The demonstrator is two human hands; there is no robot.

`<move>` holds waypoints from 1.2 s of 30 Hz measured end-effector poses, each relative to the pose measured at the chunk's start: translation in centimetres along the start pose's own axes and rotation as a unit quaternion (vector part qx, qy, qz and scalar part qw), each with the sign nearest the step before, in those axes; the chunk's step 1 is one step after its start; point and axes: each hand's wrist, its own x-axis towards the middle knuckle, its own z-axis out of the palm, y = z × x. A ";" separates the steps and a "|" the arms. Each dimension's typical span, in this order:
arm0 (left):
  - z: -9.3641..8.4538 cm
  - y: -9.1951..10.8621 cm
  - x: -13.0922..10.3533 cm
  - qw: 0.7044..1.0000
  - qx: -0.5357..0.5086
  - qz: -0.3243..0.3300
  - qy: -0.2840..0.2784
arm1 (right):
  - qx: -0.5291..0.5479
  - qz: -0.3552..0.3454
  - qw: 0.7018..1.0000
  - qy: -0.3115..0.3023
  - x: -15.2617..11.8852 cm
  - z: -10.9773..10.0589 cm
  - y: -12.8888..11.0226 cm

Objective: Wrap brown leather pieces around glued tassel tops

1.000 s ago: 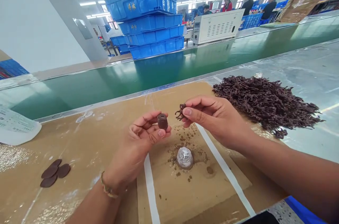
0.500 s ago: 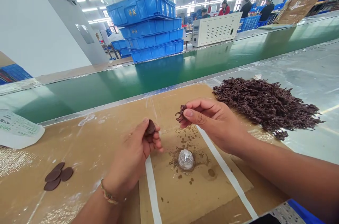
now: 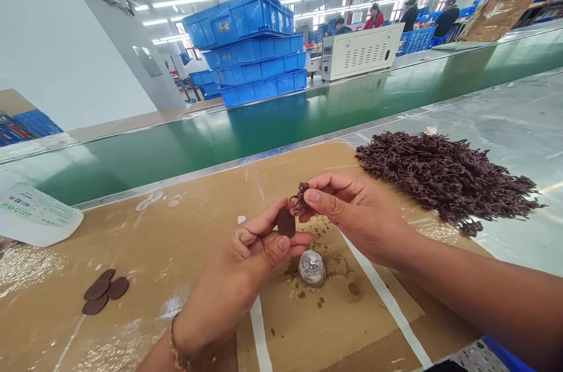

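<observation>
Between the fingers and thumb of my left hand [image 3: 264, 243] is a flat dark brown oval disc [image 3: 286, 223], its face turned toward me. My right hand [image 3: 347, 208] pinches a small dark brown branching piece [image 3: 301, 196], which looks like a tiny root or twig cluster. The two pieces are very close at the disc's top edge; whether they touch I cannot tell. Just below the hands, a small clear round container [image 3: 312, 268] with a whitish, foil-like look sits on stained brown board. To the right lies a large heap of similar branching pieces [image 3: 444, 175].
Several brown oval discs [image 3: 95, 290] lie at the left, with a white labelled bottle [image 3: 39, 213] on its side behind them. A green conveyor belt [image 3: 185, 146] runs across the back. Beyond it stand stacked blue crates [image 3: 259, 61], a beige machine [image 3: 363, 52] and several people.
My left hand has moved right and turned the disc to face me, bringing it up to the branching piece. My right hand has lowered slightly. The view has shifted a little.
</observation>
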 end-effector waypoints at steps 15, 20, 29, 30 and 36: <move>-0.2 0.5 -0.3 0.997 -0.063 0.024 0.030 | -0.004 0.000 1.000 0.007 -0.3 0.3 -0.5; -0.1 0.5 -0.2 0.997 -0.064 0.017 0.037 | 0.005 0.004 1.000 0.001 -0.4 0.5 -0.8; 0.0 0.3 0.1 0.996 -0.077 0.036 0.029 | -0.037 0.003 0.999 -0.005 -0.6 0.5 -0.8; 0.0 0.3 0.2 0.996 -0.076 0.038 0.032 | -0.053 -0.002 0.999 -0.005 -0.6 0.5 -0.7; -0.1 0.2 0.3 0.996 -0.074 0.045 0.036 | -0.099 -0.013 0.995 -0.008 -0.8 0.3 -0.7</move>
